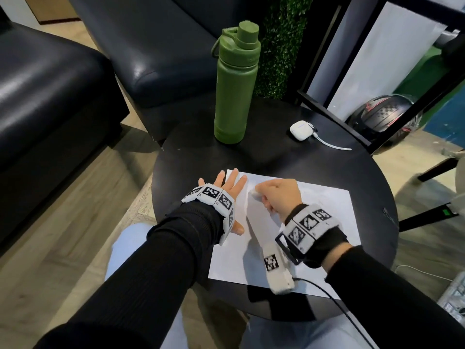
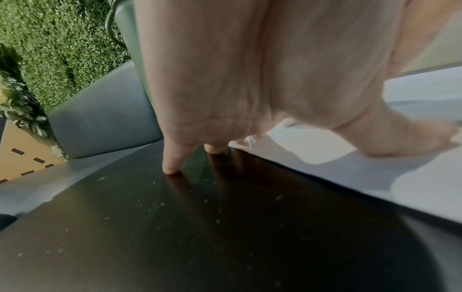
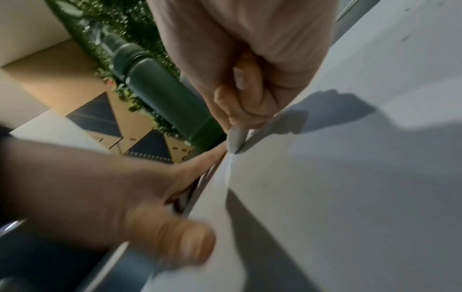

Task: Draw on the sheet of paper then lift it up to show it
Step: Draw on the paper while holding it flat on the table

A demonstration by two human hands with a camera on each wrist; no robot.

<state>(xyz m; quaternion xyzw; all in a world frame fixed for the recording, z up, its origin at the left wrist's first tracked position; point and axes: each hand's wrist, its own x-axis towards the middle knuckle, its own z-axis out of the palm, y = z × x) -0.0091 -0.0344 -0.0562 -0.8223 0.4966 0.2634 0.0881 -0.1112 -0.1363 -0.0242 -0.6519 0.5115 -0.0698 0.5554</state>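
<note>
A white sheet of paper (image 1: 314, 222) lies on the round black table (image 1: 276, 152). My left hand (image 1: 226, 190) lies flat with straight fingers on the sheet's left edge, some fingertips (image 2: 171, 170) touching the bare tabletop. My right hand (image 1: 276, 195) is curled round a white pen (image 3: 235, 142), pinching it between thumb and fingers. The pen's tip touches the paper (image 3: 350, 177) near its upper left part. No drawn marks are plain to see on the sheet (image 2: 375, 173).
A tall green water bottle (image 1: 235, 84) stands at the table's far side. A white earbud case (image 1: 300, 127) with a cable lies at the far right. Dark sofas (image 1: 50, 96) stand to the left, and a helmet (image 1: 382, 117) sits beyond the table.
</note>
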